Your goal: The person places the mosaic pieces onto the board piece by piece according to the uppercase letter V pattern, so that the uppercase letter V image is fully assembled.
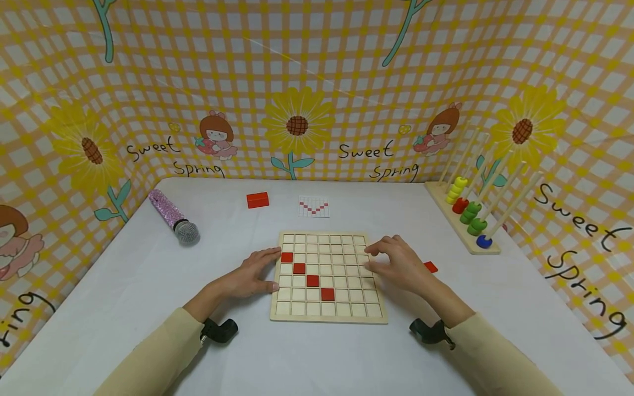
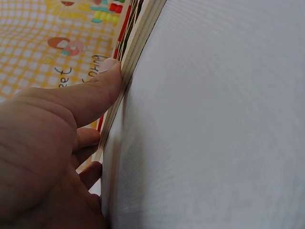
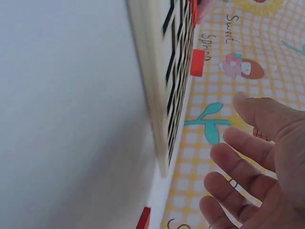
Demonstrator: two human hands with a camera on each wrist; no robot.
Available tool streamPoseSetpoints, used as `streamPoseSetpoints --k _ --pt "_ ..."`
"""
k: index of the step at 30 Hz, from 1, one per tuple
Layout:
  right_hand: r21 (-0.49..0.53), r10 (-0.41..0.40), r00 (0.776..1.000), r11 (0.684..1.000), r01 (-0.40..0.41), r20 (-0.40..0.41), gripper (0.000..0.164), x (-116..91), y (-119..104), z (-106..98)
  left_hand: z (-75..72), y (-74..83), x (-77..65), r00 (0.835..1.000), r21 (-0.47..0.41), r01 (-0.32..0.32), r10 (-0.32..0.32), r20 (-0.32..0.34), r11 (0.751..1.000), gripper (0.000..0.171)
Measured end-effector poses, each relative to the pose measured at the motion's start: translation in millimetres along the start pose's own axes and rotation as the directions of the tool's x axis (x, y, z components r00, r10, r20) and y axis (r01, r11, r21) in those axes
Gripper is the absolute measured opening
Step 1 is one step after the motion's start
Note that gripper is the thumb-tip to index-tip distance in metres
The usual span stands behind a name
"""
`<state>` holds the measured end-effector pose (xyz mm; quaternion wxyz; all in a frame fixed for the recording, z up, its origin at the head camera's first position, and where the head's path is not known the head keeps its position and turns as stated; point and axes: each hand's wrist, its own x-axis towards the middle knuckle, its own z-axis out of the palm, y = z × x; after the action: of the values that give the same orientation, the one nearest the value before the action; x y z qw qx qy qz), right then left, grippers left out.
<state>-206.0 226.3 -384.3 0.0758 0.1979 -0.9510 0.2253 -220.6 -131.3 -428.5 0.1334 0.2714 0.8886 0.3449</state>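
A square wooden grid board (image 1: pixel 343 319) lies flat on the table, with several red square tiles (image 1: pixel 312 281) running diagonally down from its left side. My left hand (image 1: pixel 246 275) touches the board's left edge with thumb and fingertips, as the left wrist view also shows along the wooden rim (image 2: pixel 143 36). By the right edge is my right hand (image 1: pixel 400 264), its fingers loosely bent and thumb apart. In the right wrist view this hand (image 3: pixel 267 162) holds nothing and stands off from the board. Partly behind the right wrist lies a loose red piece (image 1: pixel 430 267).
Behind the board lie a small card (image 1: pixel 314 207) printed with a red V-shaped grid pattern and a red block (image 1: pixel 257 200). A glittery pink microphone (image 1: pixel 173 216) lies at the back left. A wooden peg rack (image 1: pixel 468 234) with coloured beads stands at the back right.
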Motion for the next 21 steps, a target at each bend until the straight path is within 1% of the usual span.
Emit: streamPoseSetpoints --k 6,11,17,21 --pt "0.009 0.017 1.000 1.000 -0.017 -0.001 0.030 -4.6 8.7 -1.4 0.5 0.9 -0.5 1.000 -0.010 -0.004 0.004 -0.002 1.000 0.078" --pt "-0.011 0.029 1.000 1.000 -0.029 -0.008 0.029 -8.1 15.6 -2.2 0.7 1.5 -0.4 1.000 -0.009 -0.009 0.009 0.002 1.000 0.078" --pt "-0.038 0.065 0.998 0.997 -0.066 -0.022 0.029 -9.6 24.2 -4.1 0.4 1.7 -0.5 1.000 -0.007 -0.013 0.013 -0.002 1.000 0.078" --pt "-0.050 0.095 0.995 0.994 -0.096 -0.018 0.030 -10.0 30.7 -5.1 0.1 2.1 -0.6 1.000 -0.007 -0.013 0.013 -0.003 1.000 0.078"
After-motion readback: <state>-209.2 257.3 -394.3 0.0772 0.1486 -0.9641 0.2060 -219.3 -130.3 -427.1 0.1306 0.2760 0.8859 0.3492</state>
